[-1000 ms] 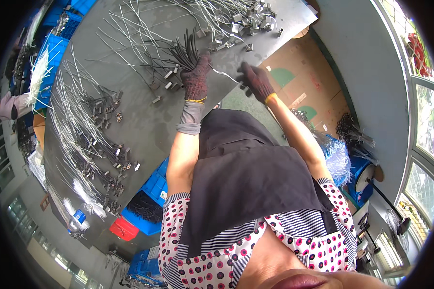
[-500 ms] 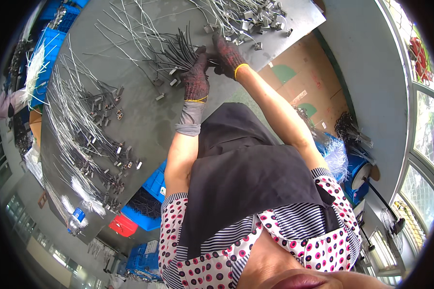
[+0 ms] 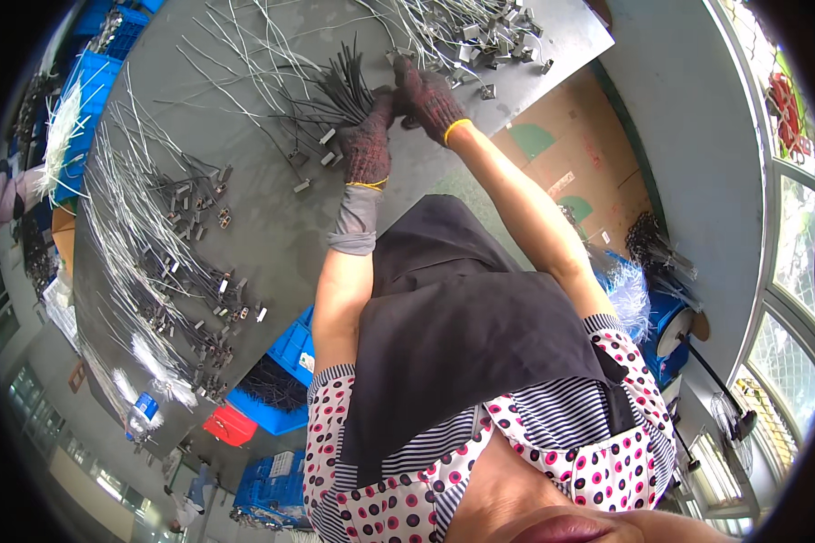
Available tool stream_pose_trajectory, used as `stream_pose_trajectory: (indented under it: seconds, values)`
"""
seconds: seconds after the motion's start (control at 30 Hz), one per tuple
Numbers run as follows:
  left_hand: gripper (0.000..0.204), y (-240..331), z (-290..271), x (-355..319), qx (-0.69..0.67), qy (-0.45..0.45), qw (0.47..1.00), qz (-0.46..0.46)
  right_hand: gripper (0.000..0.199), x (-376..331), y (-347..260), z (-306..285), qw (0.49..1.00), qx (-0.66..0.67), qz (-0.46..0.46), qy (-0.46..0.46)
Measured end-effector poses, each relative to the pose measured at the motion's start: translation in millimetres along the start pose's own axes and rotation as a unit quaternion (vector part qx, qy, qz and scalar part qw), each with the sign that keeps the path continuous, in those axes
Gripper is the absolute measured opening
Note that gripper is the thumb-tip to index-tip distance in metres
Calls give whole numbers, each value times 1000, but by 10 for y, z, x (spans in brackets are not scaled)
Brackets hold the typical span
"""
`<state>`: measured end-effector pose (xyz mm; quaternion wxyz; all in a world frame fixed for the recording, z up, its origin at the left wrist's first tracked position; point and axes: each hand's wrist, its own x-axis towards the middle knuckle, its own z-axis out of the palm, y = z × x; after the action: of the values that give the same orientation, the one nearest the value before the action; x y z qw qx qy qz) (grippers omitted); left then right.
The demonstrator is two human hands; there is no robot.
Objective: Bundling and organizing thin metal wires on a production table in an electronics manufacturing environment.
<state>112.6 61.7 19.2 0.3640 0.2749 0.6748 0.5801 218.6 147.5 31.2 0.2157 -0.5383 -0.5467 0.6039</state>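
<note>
My left hand (image 3: pixel 369 149), in a dark red and black knit glove with a yellow cuff edge and a grey sleeve above it, is closed around a bundle of thin black cables (image 3: pixel 349 86). Their loose ends fan out up and to the left over the table. Close against it, my right hand (image 3: pixel 430 104), gloved the same way, has its fingers curled at the bundle's other end. What those fingers grip is hidden. A few cables with small metal connectors (image 3: pixel 326 158) lie just beside my left hand.
On the grey table (image 3: pixel 272 199), a heap of white wires with connectors (image 3: pixel 480 41) lies at the far right. Another long heap (image 3: pixel 127 217) spreads along the left. Blue bins (image 3: pixel 290 344), a red container (image 3: pixel 229 423) and cardboard (image 3: pixel 598 136) surround the table.
The black cable ends have been drawn closer together and stand more upright. Both hands have shifted only slightly and stay next to each other.
</note>
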Motion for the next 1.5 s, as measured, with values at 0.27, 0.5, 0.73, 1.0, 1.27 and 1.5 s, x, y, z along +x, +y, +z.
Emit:
stream_pose_trajectory:
  seconds: [0.27, 0.5, 0.73, 1.0, 1.27, 1.5]
  values:
    - [36, -137, -529, 355, 70, 125, 988, 49, 33, 74, 392, -793, 847, -479, -85, 214]
    - [27, -185, 93, -122, -62, -1, 985, -160, 19, -181, 796, -1055, 890, -428, -140, 73]
    - [29, -463, 684, -504, -211, -179, 944, -180, 19, -1284, 1020, -1119, 974, -79, -160, 139]
    - [31, -457, 822, -300, -321, -214, 869, -310, 36, -2732, 1773, -1542, 966, -196, 167, 7]
    - [20, -356, 644, -91, -431, -169, 868, -180, 31, -3596, 2556, -1933, 970, -164, 177, 30]
    - [26, -173, 498, -33, -386, -50, 906, -166, 29, -3726, 2909, -2093, 976, -142, 155, 47]
